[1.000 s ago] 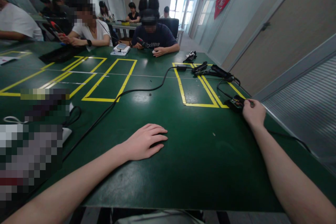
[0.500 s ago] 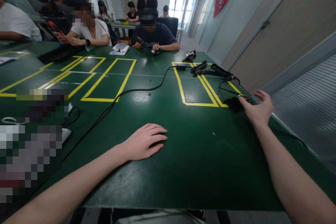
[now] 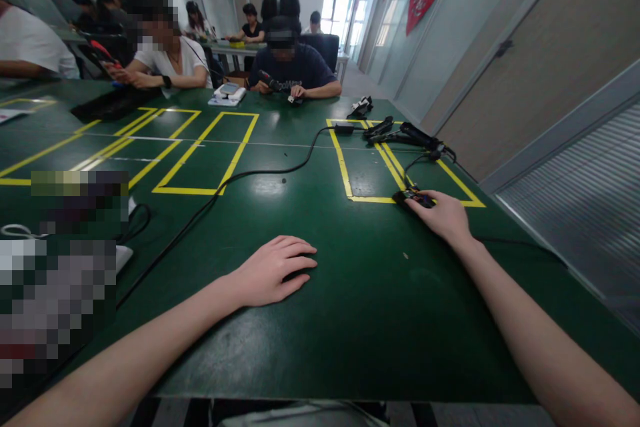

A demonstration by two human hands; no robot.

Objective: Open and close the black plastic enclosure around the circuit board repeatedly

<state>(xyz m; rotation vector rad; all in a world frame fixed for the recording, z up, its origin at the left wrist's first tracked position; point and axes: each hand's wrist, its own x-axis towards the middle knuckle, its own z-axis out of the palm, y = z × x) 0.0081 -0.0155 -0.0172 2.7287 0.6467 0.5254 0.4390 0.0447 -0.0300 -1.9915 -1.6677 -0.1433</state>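
Observation:
My left hand (image 3: 275, 270) lies palm down on the green table (image 3: 320, 340), fingers stretched out and slightly apart, holding nothing. On the right side, my right hand (image 3: 447, 217) grips a small black device with exposed coloured parts (image 3: 404, 198) between thumb and fingers. It is low over the table, at the lower edge of a yellow tape outline (image 3: 377, 200); whether it touches the tabletop I cannot tell. From the device a thin black cable (image 3: 407, 170) runs up to a dark, jointed-looking bundle (image 3: 420, 137). My fingers cover part of the device.
A long black cable (image 3: 245, 175) with a small black box (image 3: 344, 128) crosses the table. Pixelated items (image 3: 65, 307) fill the left edge. Across the table a person in a dark shirt (image 3: 300, 67) handles a tool, near a white device (image 3: 229, 94).
My right hand has moved left with the black device, from the table's right edge to the corner of the tape outline. My left hand has stayed in place.

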